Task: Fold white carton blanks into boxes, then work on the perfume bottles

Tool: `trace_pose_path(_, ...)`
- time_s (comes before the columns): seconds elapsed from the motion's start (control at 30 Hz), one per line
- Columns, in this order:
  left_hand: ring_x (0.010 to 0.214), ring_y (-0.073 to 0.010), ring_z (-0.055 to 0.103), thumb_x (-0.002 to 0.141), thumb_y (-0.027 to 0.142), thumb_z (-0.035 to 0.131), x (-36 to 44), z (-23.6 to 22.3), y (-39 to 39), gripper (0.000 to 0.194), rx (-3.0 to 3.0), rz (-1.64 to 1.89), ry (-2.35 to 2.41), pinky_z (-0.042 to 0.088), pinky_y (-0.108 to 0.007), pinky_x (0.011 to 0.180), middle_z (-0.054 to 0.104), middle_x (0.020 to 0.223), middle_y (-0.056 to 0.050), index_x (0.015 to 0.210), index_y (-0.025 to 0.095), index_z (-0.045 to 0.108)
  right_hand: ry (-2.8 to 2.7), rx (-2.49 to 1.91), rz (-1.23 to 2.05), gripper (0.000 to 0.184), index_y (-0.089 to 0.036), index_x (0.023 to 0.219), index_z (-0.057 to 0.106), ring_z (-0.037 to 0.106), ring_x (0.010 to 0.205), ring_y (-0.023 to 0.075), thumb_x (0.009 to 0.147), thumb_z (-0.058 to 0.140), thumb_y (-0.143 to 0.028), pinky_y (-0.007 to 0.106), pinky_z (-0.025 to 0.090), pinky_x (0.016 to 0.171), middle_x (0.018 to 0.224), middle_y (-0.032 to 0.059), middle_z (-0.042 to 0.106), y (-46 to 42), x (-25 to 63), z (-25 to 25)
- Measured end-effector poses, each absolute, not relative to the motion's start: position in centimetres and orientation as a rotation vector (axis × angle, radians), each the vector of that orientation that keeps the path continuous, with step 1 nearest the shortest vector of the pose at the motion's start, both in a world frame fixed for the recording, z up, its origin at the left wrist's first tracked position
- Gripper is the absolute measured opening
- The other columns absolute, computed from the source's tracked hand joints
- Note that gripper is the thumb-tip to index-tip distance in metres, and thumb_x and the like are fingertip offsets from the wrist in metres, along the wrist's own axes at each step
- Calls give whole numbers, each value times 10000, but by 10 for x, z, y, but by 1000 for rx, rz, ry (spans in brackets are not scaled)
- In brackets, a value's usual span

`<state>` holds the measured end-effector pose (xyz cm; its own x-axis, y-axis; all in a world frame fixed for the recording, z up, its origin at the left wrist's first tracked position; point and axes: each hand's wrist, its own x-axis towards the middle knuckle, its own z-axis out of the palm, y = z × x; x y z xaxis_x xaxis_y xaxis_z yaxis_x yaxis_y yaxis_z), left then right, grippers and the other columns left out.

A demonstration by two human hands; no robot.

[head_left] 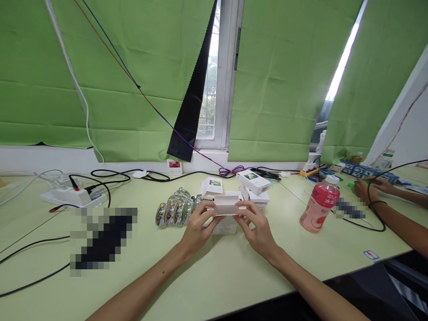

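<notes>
Between my two hands is a small white cardboard box (224, 226) with its top flap raised. My left hand (199, 219) pinches the box at its left upper edge. On the opposite edge, my right hand (257, 221) grips it with thumb and fingers. What lies inside the box cannot be made out. Left of the box, several shiny round items in clear wrapping (174, 209) stand in rows. Just behind my hands are more white boxes, one printed box (253, 181) resting tilted on a stack and a flat one (211, 187) beside it.
A pink drink bottle (319, 205) stands to the right. Beyond it, a co-worker's hands (368, 189) are busy near blue boxes (364, 171). A white power strip (75, 195) with cables lies at the left. Black cable (157, 177) runs along the table's back edge.
</notes>
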<state>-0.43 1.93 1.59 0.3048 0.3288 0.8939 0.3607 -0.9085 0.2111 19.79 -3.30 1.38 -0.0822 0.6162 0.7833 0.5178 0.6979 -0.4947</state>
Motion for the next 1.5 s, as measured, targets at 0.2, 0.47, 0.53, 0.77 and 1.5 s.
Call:
trace_pose_path(0.2, 844, -140, 616, 912, 150, 623, -3, 14, 19, 64, -2520, -1703, -664, 511, -245, 688, 598, 1021, -48, 889, 209, 626, -1795, -916, 21, 163, -231, 1002, 661, 591, 729, 149, 990, 502, -197, 270, 532, 517, 1212, 120, 593, -30, 201, 9)
trace_pose_path(0.47, 845, -132, 599, 912, 138, 623, -2, 14, 18, 78, -2522, -1683, -667, 509, -240, 697, 572, 1043, -51, 935, 213, 618, -1831, -917, -53, 157, -237, 1015, 631, 569, 755, 160, 981, 498, -161, 281, 535, 541, 1249, 124, 578, -30, 201, 9)
trace_pose_path(0.53, 854, -135, 600, 908, 135, 629, -2, 14, 18, 87, -2523, -1679, -675, 510, -242, 706, 573, 1045, -51, 947, 213, 623, -1836, -909, -58, 159, -238, 1024, 620, 571, 762, 162, 978, 498, -146, 279, 526, 543, 1250, 123, 580, -31, 201, 9)
trace_pose_path(0.77, 877, -133, 601, 902, 128, 639, -1, 13, 17, 95, -2518, -1668, -672, 512, -244, 740, 568, 1076, -55, 948, 206, 615, -1861, -889, -66, 179, -233, 1042, 596, 606, 819, 169, 976, 490, -105, 276, 508, 582, 1230, 119, 588, -30, 202, 7)
trace_pose_path(1.5, 1019, -181, 599, 908, 141, 626, -1, 7, 16, 200, -2505, -1644, -703, 544, -309, 833, 504, 1143, -84, 1084, 211, 563, -1874, -908, -73, 156, -231, 1046, 568, 659, 779, 159, 983, 482, -116, 270, 504, 572, 1242, 122, 610, -29, 203, 3)
